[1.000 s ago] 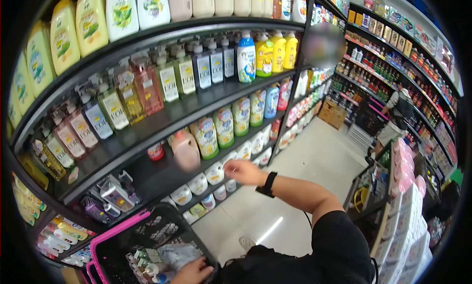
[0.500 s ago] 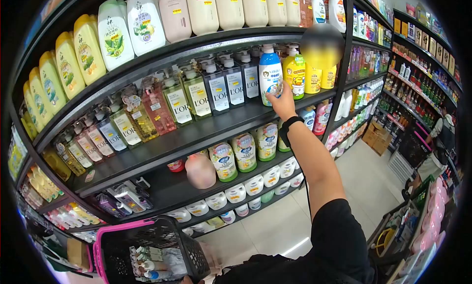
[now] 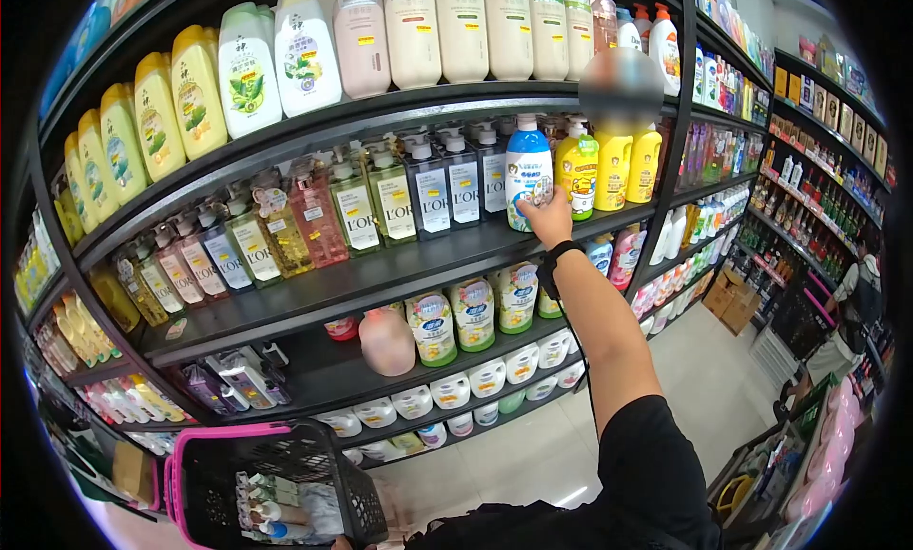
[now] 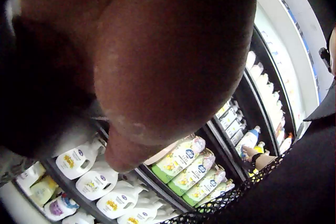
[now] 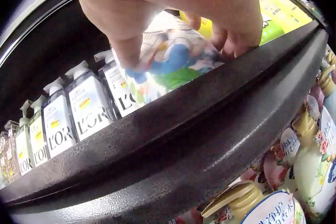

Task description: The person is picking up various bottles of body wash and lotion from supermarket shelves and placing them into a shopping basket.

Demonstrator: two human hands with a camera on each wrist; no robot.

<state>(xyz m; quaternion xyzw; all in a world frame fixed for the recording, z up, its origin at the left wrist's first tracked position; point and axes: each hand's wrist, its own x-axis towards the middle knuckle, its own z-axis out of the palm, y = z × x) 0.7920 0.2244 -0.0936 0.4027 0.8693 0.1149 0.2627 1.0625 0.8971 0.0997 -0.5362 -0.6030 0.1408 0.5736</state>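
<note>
My right hand (image 3: 550,217) grips a blue-and-white bottle (image 3: 529,158) near its base on the middle shelf. In the right wrist view, the thumb lies on one side of the bottle (image 5: 176,64) and the fingers on the other. Just right of it stand yellow bottles (image 3: 613,169). Only a sliver of my left hand (image 3: 342,543) shows, by the near side of a black basket (image 3: 357,493) holding several bottles and a clear plastic bag. The left wrist view has that hand (image 4: 173,66) close up and dark, its fingers mostly hidden, so I cannot tell its grip.
Left of the gripped bottle runs a row of pump bottles (image 3: 395,203) along the shelf (image 3: 380,265). Bigger cream bottles (image 3: 461,36) fill the shelf above. Floral bottles (image 3: 475,317) and white jugs (image 3: 450,391) stand below. Cardboard boxes (image 3: 732,298) and another person (image 3: 856,293) are at the far right.
My right hand has reached up from low in front of the white jugs to the blue-and-white bottle and stays on it. The left hand has slipped mostly out of the head view.
</note>
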